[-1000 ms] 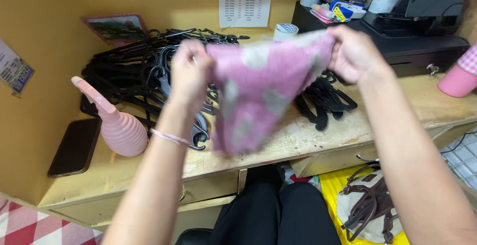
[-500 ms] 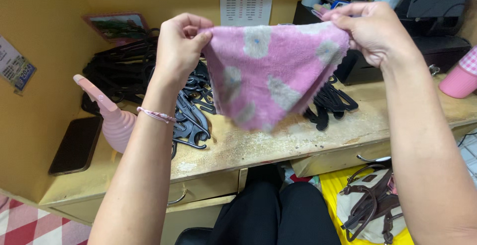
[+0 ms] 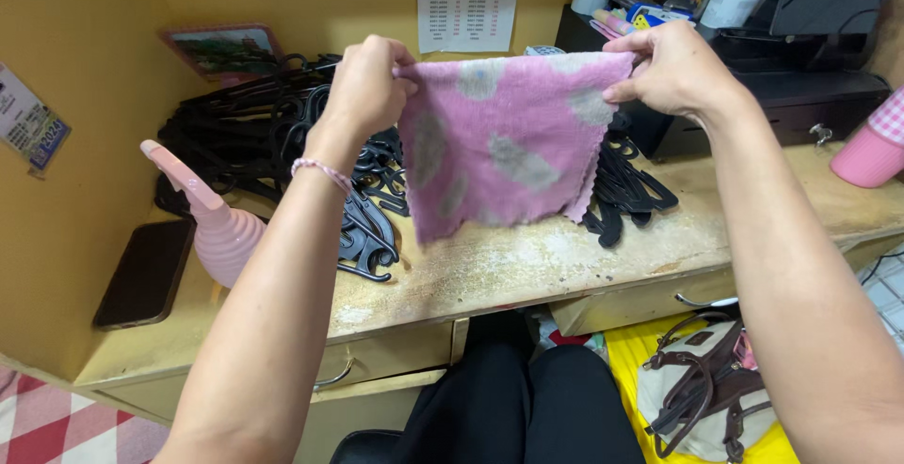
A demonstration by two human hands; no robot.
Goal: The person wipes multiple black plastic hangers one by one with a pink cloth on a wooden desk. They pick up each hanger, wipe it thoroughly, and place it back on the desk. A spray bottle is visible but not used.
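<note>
Yellow walls are seen all around a worn wooden tabletop (image 3: pixel 527 266), and drawers are set under its front edge. At about 10 o'clock on it, a big heap of black plastic hangers (image 3: pixel 254 125) is piled up, and a few more hangers (image 3: pixel 626 186) are left at about 2 o'clock.

A pink cloth with grey spots (image 3: pixel 504 139) is held up in the air over the middle of the tabletop, not touching it. Half a second ago it hung down in a pointy, saggy shape. Now its top edge has been pulled tight and flat, so the cloth hangs more like a square. It looks as if the cloth is being spread out straight.

At 9 o'clock, a pink squeeze bottle with a long spout (image 3: pixel 221 229) is stood near a dark phone (image 3: pixel 141 276) that is laid flat. It has not been moved.

The top left corner of the cloth is pinched tight in the left hand (image 3: pixel 367 88). The top right corner is pinched in the right hand (image 3: pixel 673 69), and that hand has been brought a little lower than before.
</note>
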